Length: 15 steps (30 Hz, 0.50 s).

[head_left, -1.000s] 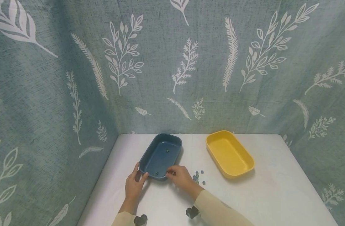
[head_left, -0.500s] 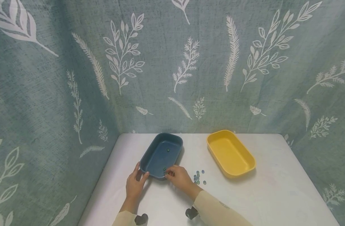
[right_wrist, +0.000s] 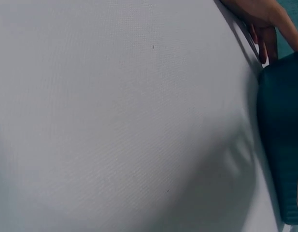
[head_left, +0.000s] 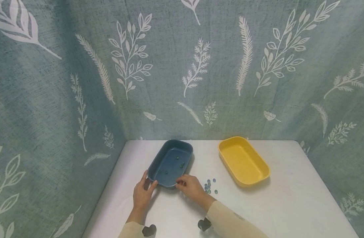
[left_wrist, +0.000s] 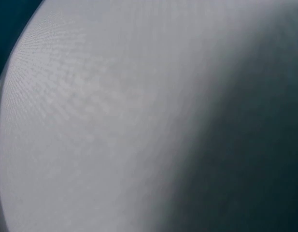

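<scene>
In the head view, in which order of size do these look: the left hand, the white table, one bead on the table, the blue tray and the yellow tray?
1. White table
2. Yellow tray and blue tray: they look too alike to rank
3. Left hand
4. Bead

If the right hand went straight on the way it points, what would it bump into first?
Probably the blue tray: the right hand is at its near end, though depth there is hard to judge.

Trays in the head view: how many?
2: the dark blue tray, with the left hand and right hand at its near end, and the yellow tray to its right.
</scene>
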Each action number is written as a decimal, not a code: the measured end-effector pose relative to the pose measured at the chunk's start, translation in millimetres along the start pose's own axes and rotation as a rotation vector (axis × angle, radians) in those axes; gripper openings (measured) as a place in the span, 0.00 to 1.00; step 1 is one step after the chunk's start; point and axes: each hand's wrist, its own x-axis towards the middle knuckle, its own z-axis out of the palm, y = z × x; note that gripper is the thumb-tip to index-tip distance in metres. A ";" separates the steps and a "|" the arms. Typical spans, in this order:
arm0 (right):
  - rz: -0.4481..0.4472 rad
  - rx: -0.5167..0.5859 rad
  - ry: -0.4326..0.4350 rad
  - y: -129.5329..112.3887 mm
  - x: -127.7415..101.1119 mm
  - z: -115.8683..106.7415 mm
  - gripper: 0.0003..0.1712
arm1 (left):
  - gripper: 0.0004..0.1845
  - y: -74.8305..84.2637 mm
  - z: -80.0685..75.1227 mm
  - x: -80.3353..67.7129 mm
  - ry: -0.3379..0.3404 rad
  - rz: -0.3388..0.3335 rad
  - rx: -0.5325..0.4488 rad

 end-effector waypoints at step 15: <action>0.067 0.031 0.036 35.3 -11.5 -22.5 0.11 | 0.39 0.1 0.2 0.0 0.023 0.000 0.024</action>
